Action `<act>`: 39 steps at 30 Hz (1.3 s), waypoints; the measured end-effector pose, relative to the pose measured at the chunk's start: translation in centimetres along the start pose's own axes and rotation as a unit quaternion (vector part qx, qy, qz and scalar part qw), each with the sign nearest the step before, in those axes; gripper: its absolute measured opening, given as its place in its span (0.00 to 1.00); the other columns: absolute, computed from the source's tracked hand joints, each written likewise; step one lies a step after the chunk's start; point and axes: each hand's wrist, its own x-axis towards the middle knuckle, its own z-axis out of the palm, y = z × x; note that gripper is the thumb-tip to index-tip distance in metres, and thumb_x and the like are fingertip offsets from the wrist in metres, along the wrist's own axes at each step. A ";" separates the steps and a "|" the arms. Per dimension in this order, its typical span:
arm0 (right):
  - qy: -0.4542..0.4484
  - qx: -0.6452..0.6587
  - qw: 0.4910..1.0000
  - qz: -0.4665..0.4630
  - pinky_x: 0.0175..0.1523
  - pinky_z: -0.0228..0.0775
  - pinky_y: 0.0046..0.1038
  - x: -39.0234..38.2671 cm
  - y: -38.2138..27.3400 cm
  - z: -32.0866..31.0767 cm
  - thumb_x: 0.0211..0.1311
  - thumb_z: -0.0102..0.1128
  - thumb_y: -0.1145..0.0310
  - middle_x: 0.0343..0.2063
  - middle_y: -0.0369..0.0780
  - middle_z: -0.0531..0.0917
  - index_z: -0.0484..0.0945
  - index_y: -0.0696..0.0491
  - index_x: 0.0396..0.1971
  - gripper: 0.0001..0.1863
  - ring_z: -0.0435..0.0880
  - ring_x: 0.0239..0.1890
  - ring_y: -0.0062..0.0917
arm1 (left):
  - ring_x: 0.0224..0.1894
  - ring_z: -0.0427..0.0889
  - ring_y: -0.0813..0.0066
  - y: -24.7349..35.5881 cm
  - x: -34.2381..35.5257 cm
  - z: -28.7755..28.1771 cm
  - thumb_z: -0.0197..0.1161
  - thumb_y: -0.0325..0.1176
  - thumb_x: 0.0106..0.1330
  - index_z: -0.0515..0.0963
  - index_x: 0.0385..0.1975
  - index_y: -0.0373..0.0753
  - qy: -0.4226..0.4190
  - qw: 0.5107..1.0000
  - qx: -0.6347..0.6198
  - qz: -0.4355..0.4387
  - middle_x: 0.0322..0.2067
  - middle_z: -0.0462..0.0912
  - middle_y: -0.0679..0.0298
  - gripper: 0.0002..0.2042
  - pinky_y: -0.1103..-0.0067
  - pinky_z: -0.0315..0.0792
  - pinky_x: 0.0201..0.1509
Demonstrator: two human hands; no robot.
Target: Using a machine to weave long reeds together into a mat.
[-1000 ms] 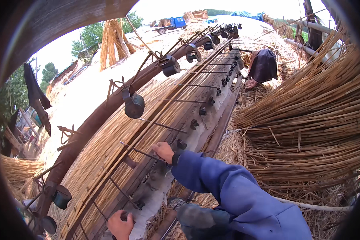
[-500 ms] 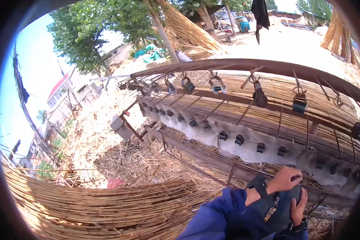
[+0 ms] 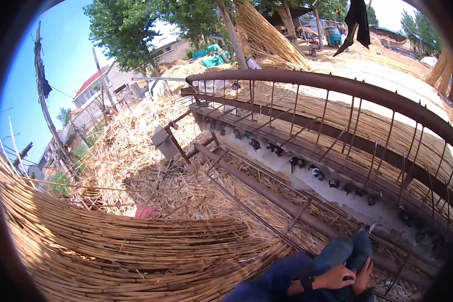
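Note:
Low at the right, both hands lie together against two rounded dark blue-green forms [image 3: 334,254], my legs or shoes; I cannot tell which. My left hand [image 3: 333,277], with a black band at the wrist, has its fingers curled in. Whatever sits in that curl is hidden. Beside it, my right hand [image 3: 362,278] rests with its fingers stretched along the dark cloth. Past them runs a wooden beam [image 3: 307,146] with pale sheeting [image 3: 307,177] along its near side. Several small black weights or spools [image 3: 318,173] sit in a row on the sheeting.
A rusty curved pipe rail [image 3: 312,80] with many thin rods arches over the beam. A lower pipe [image 3: 267,186] crosses in front of me. Bundled reeds [image 3: 151,256] lie at the left, loose straw [image 3: 131,166] behind them. A black cloth [image 3: 357,25] hangs at the top.
My hands have come down and closer together, away from the beam. The clips and spools that hung from the curved rail no longer hang there. The whole view has shifted.

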 end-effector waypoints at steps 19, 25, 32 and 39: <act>0.087 0.025 0.991 -0.102 0.51 0.60 0.42 4.0 -9.3 -9.9 0.39 0.59 0.75 0.43 0.49 0.69 0.69 0.58 0.41 0.23 0.66 0.46 0.47 | 0.32 0.79 0.57 0.2 -1.3 2.9 0.57 0.33 0.56 0.75 0.28 0.31 -0.062 0.998 -0.008 -0.007 0.27 0.79 0.52 0.10 0.72 0.70 0.38; 0.102 -0.014 0.991 -0.081 0.50 0.61 0.41 3.1 -10.3 -11.2 0.39 0.61 0.71 0.42 0.49 0.70 0.70 0.56 0.41 0.23 0.67 0.45 0.46 | 0.33 0.79 0.57 -0.2 -1.0 3.1 0.57 0.33 0.57 0.75 0.30 0.32 -0.114 0.993 -0.029 -0.022 0.28 0.79 0.52 0.10 0.72 0.71 0.39; 0.104 -0.009 0.994 -0.042 0.49 0.62 0.40 2.9 -7.6 -10.9 0.48 0.60 0.59 0.45 0.40 0.72 0.73 0.49 0.43 0.21 0.69 0.46 0.39 | 0.33 0.80 0.59 -0.4 -0.3 4.3 0.59 0.34 0.58 0.79 0.33 0.37 -0.074 0.989 0.080 -0.095 0.29 0.80 0.54 0.08 0.72 0.72 0.38; 0.232 0.143 0.961 0.050 0.51 0.65 0.34 -6.2 -0.7 -14.3 0.54 0.56 0.64 0.46 0.47 0.70 0.67 0.56 0.48 0.21 0.70 0.48 0.41 | 0.25 0.77 0.72 0.3 1.7 5.7 0.60 0.32 0.59 0.78 0.33 0.35 -0.186 0.963 0.095 -0.171 0.23 0.79 0.60 0.08 0.77 0.71 0.31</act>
